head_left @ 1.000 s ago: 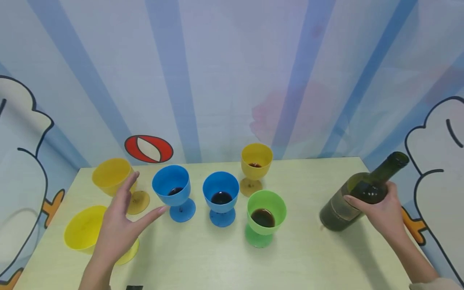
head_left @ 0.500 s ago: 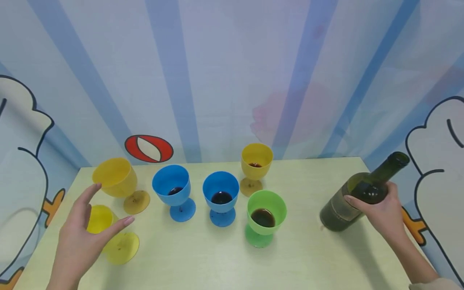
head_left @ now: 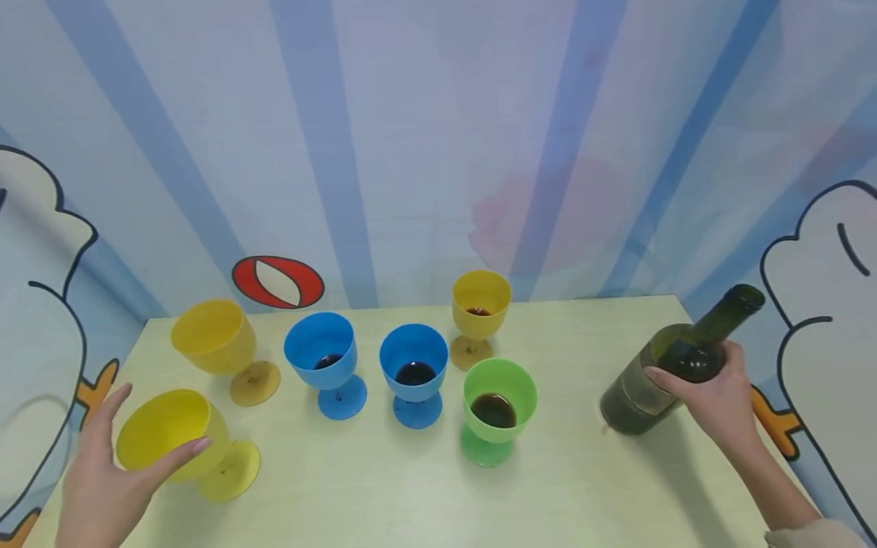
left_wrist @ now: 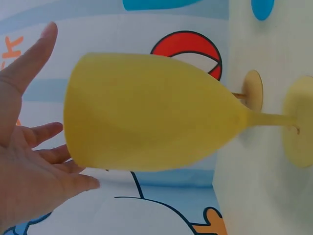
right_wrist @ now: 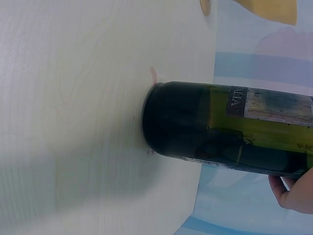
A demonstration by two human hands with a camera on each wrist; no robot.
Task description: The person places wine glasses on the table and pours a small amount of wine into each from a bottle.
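Yellow goblet (head_left: pixel 167 434) at table's (head_left: pixel 582 487) 8 o'clock, upright, mouth tipped nearward | left hand (head_left: pixel 103 479) open, cupping it | right hand (head_left: pixel 715 396) grips green bottle (head_left: pixel 658 373), neck toward 2 o'clock | blue goblets (head_left: pixel 322 358) between

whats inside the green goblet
The green goblet holds a shallow pool of dark red liquid at the bottom of its bowl, well below the rim. The near wall hides the liquid's front edge, so its depth cannot be told.
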